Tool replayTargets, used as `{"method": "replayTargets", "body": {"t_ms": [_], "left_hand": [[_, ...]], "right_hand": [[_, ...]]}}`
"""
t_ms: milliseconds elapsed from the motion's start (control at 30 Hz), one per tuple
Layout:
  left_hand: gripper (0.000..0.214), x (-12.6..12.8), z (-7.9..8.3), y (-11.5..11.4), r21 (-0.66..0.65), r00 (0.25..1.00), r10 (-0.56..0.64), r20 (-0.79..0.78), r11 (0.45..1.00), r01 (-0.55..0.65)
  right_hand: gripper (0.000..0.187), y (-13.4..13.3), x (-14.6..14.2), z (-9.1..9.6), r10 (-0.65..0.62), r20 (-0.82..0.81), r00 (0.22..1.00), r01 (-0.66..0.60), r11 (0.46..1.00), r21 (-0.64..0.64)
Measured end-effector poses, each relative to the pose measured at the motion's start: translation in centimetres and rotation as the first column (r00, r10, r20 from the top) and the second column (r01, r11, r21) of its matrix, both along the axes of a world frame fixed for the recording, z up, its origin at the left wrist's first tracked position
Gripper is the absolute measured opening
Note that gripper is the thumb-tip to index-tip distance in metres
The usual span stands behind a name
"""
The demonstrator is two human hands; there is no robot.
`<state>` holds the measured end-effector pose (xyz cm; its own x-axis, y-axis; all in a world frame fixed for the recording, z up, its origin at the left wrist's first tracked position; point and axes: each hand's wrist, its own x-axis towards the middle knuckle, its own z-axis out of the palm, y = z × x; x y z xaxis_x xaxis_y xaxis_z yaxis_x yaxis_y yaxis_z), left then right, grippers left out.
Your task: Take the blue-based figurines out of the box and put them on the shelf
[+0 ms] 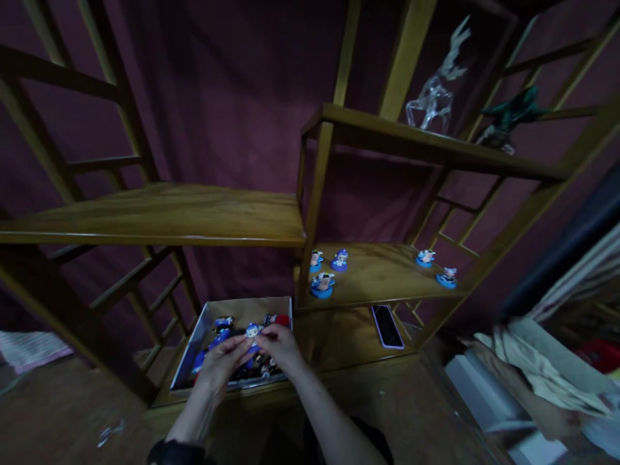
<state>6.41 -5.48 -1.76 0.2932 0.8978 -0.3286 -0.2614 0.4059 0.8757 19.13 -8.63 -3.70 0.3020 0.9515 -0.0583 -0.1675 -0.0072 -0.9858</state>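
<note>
A small figurine with a purple-blue top and pale face is pinched between the fingers of both hands. My left hand grips it from the left, and my right hand from the right. Below them lies an open shallow box holding several small figurines, some blue, one partly red. On the shelf to the right stand several figurines on blue or purple bases: a purple one, one at the front, and a pair near the right end, one behind the other.
A phone lies on the lowest shelf. A clear deer ornament and a dark green ornament stand on the upper right shelf. A wooden upright divides the shelving. Boxes and cloth sit at the right.
</note>
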Motion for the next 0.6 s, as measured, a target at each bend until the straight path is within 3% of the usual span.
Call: {"method": "replayTargets", "body": {"t_ms": [300, 433, 600], "left_hand": [[0.028, 0.0, 0.4, -2.2, 0.009, 0.979, -0.072, -0.188, 0.997, 0.076], [0.035, 0.3, 0.8, -5.0, -0.026, 0.983, -0.114, -0.144, 0.993, 0.111], [0.033, -0.4, 0.4, -9.6, -0.184, 0.993, -0.113, -0.026, 0.977, 0.106]], "right_hand": [[0.029, -3.0, -0.1, -0.3, 0.027, -0.067, 0.997, -0.036, 0.991, -0.132], [0.033, -6.5, 0.8, 0.1, 0.054, -0.055, 0.997, -0.056, 0.997, -0.045], [0.018, -11.1, 1.4, 1.0, 0.083, 0.087, 0.993, -0.078, 0.995, -0.061]]}}
